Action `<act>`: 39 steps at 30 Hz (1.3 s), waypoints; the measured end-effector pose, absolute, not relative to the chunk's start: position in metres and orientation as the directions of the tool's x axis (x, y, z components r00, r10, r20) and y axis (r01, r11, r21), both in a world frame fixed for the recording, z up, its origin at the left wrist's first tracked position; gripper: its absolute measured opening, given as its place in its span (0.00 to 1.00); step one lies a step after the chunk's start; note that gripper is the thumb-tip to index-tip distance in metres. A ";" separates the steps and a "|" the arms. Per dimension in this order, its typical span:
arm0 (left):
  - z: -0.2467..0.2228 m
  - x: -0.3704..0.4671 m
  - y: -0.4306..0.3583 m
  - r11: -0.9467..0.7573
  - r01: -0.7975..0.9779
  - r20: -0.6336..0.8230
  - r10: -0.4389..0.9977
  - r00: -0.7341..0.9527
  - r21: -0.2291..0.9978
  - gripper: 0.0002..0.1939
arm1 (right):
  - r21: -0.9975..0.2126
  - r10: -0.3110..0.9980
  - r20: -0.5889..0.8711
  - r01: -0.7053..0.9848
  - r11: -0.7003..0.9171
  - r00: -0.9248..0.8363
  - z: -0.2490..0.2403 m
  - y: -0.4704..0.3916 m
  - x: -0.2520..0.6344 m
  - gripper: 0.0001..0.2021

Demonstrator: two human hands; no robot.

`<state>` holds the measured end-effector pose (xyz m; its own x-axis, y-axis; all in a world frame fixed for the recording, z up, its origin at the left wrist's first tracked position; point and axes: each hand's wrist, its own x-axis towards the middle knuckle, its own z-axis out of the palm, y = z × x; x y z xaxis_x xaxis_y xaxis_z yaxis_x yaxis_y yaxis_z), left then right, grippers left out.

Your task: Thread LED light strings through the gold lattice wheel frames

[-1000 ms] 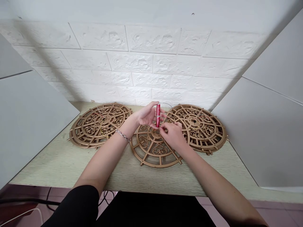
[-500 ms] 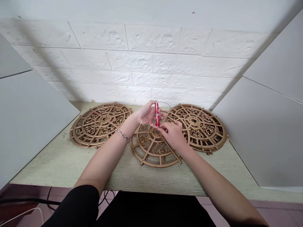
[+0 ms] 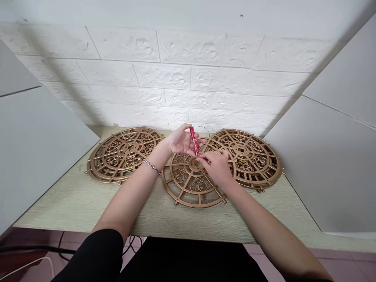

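Note:
My left hand (image 3: 183, 141) is closed on two slim red batteries (image 3: 194, 141), lined up end to end with a silvery joint between them. Its thumb presses the top end, and the other fingers curl behind. A thin dark wire (image 3: 208, 132) arcs from that top end over to the right. At the lower end, my right hand (image 3: 216, 162) pinches with thumb and forefinger; what lies between those fingertips is too small to make out. Both hands are above a round bronze-coloured openwork disc (image 3: 199, 200) with scroll patterns, lying flat on the table.
Stacks of similar discs lie on the left (image 3: 101, 172) and right (image 3: 266, 182), with thin wires on them. The pale green table (image 3: 73, 207) backs onto a white brick-patterned wall (image 3: 164, 74). White panels (image 3: 331, 168) flank both sides. Black cables (image 3: 35, 248) hang below the front edge.
The batteries have tilted, their top end leaning to the left. My left hand has shifted slightly left with them, while my right hand stays by the lower end.

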<state>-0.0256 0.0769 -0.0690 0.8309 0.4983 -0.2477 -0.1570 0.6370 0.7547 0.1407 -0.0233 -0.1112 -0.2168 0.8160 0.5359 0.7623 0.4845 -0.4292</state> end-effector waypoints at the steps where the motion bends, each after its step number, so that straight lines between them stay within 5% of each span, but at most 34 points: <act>1: -0.070 -0.026 0.077 0.639 -0.157 -0.241 0.490 0.837 0.753 0.21 | -0.422 0.809 0.547 0.764 0.488 -0.214 -0.111 -0.023 0.141 0.06; 14: -0.075 -0.026 0.080 0.644 -0.167 -0.172 0.428 0.887 0.746 0.19 | -0.398 0.771 0.606 0.765 0.507 -0.196 -0.114 -0.022 0.141 0.06; 39: -0.059 -0.015 0.064 0.587 -0.194 -0.227 0.566 0.792 0.786 0.17 | -0.243 0.707 0.679 0.848 0.472 -0.198 -0.109 -0.025 0.143 0.09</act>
